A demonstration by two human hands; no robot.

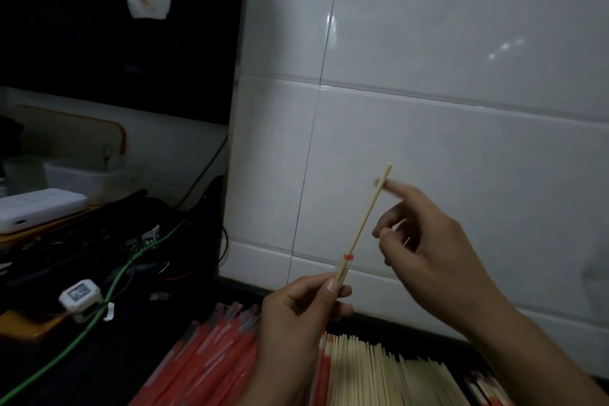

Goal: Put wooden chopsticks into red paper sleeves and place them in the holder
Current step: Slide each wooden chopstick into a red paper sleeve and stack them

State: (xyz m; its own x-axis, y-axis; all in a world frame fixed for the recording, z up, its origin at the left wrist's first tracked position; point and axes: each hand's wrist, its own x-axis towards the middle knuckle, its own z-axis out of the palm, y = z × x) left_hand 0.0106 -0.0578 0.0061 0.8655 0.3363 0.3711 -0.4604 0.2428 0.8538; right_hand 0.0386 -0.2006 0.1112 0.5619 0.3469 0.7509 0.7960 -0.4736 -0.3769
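My left hand (pixel 301 310) pinches the lower end of a pair of wooden chopsticks (pixel 365 221) that points up and to the right, with a small red band round it just above my fingers. My right hand (pixel 425 241) is raised beside the pair, its index finger stretched out and touching the pair near its top, the other fingers loosely curled and holding nothing. Below my hands lie a pile of red paper sleeves (pixel 211 366) and, to its right, a row of bare wooden chopsticks (pixel 379 372). No holder is in view.
A white tiled wall (pixel 428 76) stands right behind my hands. On the dark counter to the left lie a green cable (pixel 99 316), a small white device with a display (pixel 79 295), tangled wires and white plastic boxes (pixel 39 208).
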